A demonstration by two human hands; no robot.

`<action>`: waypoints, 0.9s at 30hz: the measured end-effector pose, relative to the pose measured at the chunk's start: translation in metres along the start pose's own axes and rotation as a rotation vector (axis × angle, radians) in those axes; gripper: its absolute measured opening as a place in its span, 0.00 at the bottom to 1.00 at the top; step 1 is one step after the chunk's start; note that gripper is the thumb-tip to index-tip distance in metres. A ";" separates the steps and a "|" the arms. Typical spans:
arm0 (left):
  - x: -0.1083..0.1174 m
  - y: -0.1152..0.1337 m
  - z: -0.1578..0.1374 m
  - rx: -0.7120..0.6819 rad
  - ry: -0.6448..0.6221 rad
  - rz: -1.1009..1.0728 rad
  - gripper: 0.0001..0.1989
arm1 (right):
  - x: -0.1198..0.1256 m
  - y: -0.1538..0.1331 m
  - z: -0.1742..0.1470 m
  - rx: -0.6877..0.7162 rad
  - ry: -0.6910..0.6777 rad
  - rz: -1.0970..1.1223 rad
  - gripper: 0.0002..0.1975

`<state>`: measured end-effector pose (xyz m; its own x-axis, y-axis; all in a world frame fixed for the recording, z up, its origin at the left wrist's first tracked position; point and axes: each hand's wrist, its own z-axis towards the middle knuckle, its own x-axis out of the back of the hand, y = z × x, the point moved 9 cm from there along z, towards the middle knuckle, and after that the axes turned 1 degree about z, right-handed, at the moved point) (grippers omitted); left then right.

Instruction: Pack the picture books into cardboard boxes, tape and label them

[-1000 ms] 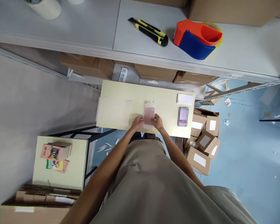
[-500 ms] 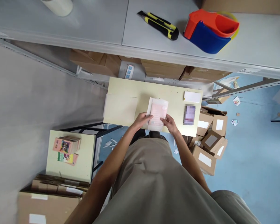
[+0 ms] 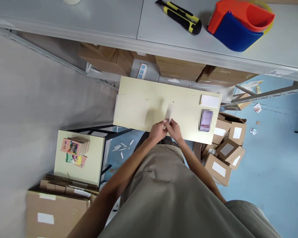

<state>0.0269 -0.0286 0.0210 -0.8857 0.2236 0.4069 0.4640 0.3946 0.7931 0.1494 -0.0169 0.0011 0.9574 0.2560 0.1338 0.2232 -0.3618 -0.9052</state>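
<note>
My left hand [image 3: 158, 131] and my right hand [image 3: 174, 130] are close together above the front edge of the cream table [image 3: 183, 96]. Both are closed on a thin, pale packet [image 3: 169, 111], which is tilted so that mostly a narrow side shows. Fingers cover its lower part. On the right of the table lies a white flat box [image 3: 210, 101]. Just below that is a purple item [image 3: 205, 120], blurred by pixels.
A utility knife [image 3: 180, 16] and an orange-and-blue tape dispenser [image 3: 240, 24] lie on the grey shelf [image 3: 89, 19] above. Books [image 3: 74, 146] are stacked on a side table [image 3: 94, 158]. Cardboard boxes [image 3: 222, 148] stand at right, others [image 3: 57, 211] at lower left.
The packet has turned from face-on, with pink showing, to nearly edge-on. My hands have come together around it. The view has shifted slightly.
</note>
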 end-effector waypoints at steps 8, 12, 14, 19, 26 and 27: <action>0.023 -0.023 -0.001 -0.022 0.036 -0.266 0.33 | 0.016 0.028 0.013 -0.117 -0.072 0.265 0.29; 0.054 -0.054 0.004 0.190 0.177 -0.387 0.43 | 0.006 0.027 0.011 -0.238 -0.206 0.532 0.28; 0.056 -0.055 0.002 0.246 0.083 -0.550 0.43 | 0.002 0.020 0.009 -0.238 -0.250 0.594 0.29; 0.082 -0.032 -0.013 0.190 0.009 -0.733 0.41 | -0.013 0.013 0.004 -0.267 -0.315 0.601 0.31; 0.117 -0.035 -0.012 0.124 0.136 -0.548 0.38 | -0.036 -0.005 0.016 -0.252 -0.325 0.594 0.32; 0.123 -0.035 -0.010 0.092 0.181 -0.472 0.37 | -0.040 -0.008 0.018 -0.246 -0.308 0.576 0.32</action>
<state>-0.0987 -0.0242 0.0480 -0.9840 -0.1524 0.0919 0.0048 0.4937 0.8696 0.1065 -0.0080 -0.0046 0.8483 0.1918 -0.4935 -0.2348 -0.6992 -0.6753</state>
